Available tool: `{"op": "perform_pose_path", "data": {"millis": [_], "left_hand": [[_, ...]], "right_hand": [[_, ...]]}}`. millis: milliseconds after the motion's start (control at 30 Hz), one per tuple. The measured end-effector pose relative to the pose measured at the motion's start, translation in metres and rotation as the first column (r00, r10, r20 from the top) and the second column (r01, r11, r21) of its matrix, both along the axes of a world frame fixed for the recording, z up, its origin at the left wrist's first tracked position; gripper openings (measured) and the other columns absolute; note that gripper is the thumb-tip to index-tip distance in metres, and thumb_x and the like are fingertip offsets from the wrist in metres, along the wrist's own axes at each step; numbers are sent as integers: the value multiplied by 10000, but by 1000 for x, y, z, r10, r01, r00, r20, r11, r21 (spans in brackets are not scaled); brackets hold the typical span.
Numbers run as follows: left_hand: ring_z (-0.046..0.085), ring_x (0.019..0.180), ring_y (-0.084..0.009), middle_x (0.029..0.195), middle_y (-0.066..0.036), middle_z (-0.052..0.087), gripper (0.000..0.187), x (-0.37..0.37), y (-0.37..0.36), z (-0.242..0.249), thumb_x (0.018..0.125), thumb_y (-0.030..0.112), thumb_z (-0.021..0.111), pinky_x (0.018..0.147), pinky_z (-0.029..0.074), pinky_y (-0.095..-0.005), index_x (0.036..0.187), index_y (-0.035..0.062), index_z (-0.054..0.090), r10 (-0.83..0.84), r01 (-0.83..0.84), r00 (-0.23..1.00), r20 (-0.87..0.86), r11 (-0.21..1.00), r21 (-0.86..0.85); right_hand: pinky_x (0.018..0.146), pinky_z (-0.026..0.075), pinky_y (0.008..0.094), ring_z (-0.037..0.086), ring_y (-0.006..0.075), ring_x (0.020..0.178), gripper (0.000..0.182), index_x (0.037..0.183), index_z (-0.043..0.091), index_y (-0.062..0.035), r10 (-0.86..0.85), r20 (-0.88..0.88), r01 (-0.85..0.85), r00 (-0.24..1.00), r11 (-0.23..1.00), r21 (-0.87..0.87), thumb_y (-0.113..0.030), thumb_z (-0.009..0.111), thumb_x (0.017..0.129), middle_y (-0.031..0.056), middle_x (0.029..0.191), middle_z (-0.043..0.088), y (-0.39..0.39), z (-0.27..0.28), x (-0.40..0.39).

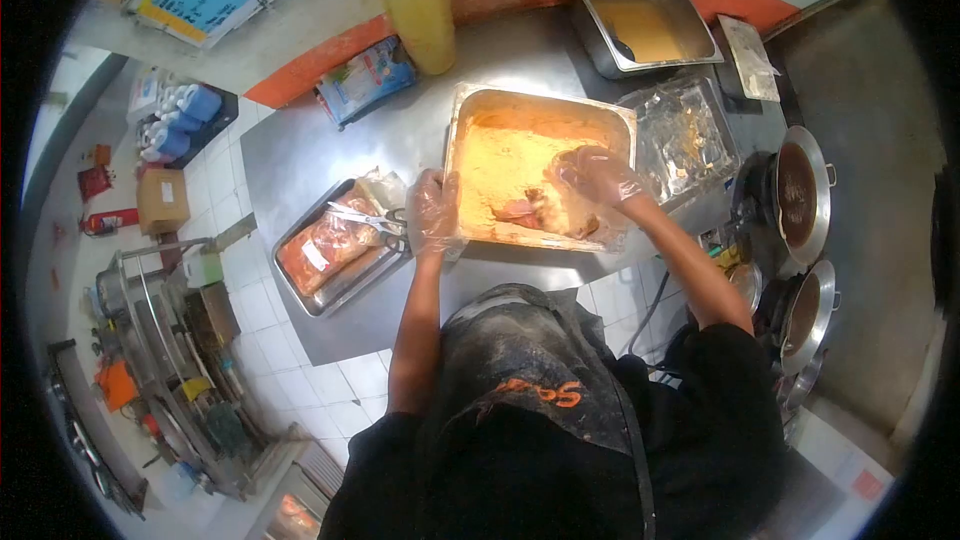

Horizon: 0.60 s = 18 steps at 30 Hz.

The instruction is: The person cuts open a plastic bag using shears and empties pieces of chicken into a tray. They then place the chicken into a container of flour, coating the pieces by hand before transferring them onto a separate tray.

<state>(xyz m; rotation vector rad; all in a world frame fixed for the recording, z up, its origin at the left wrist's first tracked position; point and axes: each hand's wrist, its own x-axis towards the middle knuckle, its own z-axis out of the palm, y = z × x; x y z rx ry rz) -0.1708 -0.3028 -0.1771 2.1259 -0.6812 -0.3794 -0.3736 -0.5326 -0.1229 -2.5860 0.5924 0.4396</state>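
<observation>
Right hand (597, 177): gloved in clear plastic, fingers partly curled at the orange powder (500, 160); whether they grip anything, cannot tell
Meat pieces (545, 212): in the powder at the pan's near side; just beside the right hand, on the wearer's side of it
Left hand (435, 215): gloved, against the left side of the pan (548, 112); how tightly closed, cannot tell
Scissors (365, 219): on the bagged meat (325, 245), left of the left hand

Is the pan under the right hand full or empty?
Partly full: orange powder and meat lie in the pan, with its far wall rising above them.
</observation>
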Motion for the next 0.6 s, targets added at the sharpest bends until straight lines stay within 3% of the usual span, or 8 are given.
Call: {"op": "perform_pose_path", "data": {"millis": [100,167,200,267,300,333,367,600], "left_hand": [[621,714,-406,751,-216,635,292,2,1,-3,916,278,642,675,473,-468,871,-10,625,0,3,999,42,997,-73],[634,740,-412,775,-221,649,290,1,0,3,916,278,639,686,478,-474,884,-9,630,-9,9,999,-39,1000,-13],[634,740,-412,775,-221,649,290,2,-2,4,916,278,639,686,478,-474,884,-9,630,0,0,999,-38,1000,-21],[641,768,-424,795,-226,661,289,2,0,5,917,279,637,697,483,-484,885,-8,630,8,-8,1000,10,1000,2],[641,768,-424,795,-226,661,289,3,-1,3,917,279,637,697,483,-484,885,-8,630,23,-23,1000,5,1000,0],[641,777,-427,806,-224,662,284,1,3,-1,921,278,632,701,484,-489,906,-6,629,7,-7,1000,10,1000,1],[641,787,-430,816,-221,664,281,2,3,-3,924,277,627,704,485,-494,926,-4,627,-9,9,1000,20,1000,-5],[620,873,-432,913,-226,646,250,9,4,-2,942,271,614,754,469,-514,977,25,587,30,-20,986,-166,998,67]], "right_hand": [[1067,435,410,558,329,1248,516,1341,592,-102,-146,-124,153,981,987,44,-476,436,1022,169,1355,593,2,-37,11],[1107,411,392,503,289,1315,513,1395,552,-129,-143,268,44,953,937,347,-454,431,1017,145,1465,501,-2,-125,1],[1107,411,392,503,289,1315,513,1395,552,-129,-132,270,35,954,940,339,-454,431,1017,145,1465,501,6,-128,2],[1150,354,514,444,330,1368,566,1465,479,-161,-482,364,-134,797,447,884,-486,418,1005,123,1561,386,52,-129,3],[1150,354,514,444,330,1368,566,1465,479,-161,-469,362,-136,806,447,884,-486,418,1005,123,1561,386,63,-110,13],[1151,286,598,384,355,1409,591,1507,415,-190,-95,255,-36,962,884,465,-499,403,1003,123,1582,356,76,-74,22],[1152,218,682,324,380,1451,622,1548,351,-219,156,-78,-166,985,977,-135,-511,388,1001,122,1603,326,80,-54,31],[1165,-31,700,88,386,1530,686,1588,244,-309,264,-90,-277,960,942,-190,-639,305,989,86,1675,138,65,-127,27]]}}
